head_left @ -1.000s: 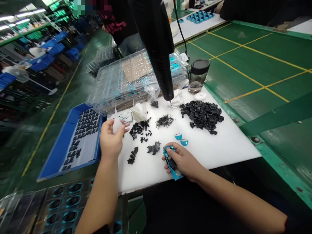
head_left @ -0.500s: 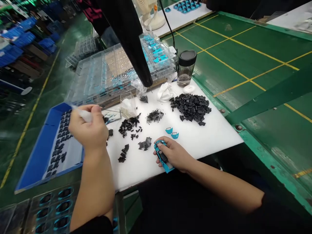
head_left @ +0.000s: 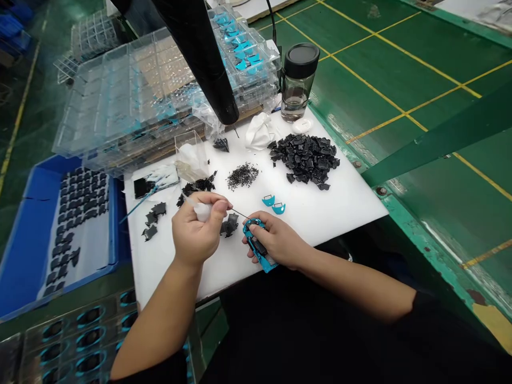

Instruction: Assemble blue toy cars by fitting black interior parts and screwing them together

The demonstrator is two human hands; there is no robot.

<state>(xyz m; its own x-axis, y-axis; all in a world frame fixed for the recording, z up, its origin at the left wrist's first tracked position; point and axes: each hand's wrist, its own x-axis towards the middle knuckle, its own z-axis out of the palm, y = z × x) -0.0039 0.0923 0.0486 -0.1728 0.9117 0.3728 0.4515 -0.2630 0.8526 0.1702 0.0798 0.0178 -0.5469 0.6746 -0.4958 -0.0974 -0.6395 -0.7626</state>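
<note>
My left hand (head_left: 197, 226) is closed around a thin-shafted tool with a whitish handle (head_left: 203, 212). Its dark, needle-like shaft runs right, and the tip meets or nearly meets the upper end of a turquoise casing (head_left: 267, 264). That casing, fitted with black inner parts, is gripped by my right hand (head_left: 282, 241), thumb on top and fingers wrapped beneath. Just beyond it lie two small turquoise curved pieces (head_left: 279, 208). Partly behind my left hand are some dark flat pieces (head_left: 230, 226). A heap of tiny black screw-like bits (head_left: 243, 176) sits farther back.
A large pile of black parts (head_left: 308, 160) lies on the white board (head_left: 340, 208). Behind stand a lidded cup (head_left: 298, 85) and stacked clear trays (head_left: 116, 80). A black tube (head_left: 208, 69) hangs overhead. To the left is a blue bin (head_left: 24, 229) with rows of black pieces.
My left hand has come right and down, bringing the tool's shaft to the casing. My right hand still holds the casing. The camera view has shifted.
</note>
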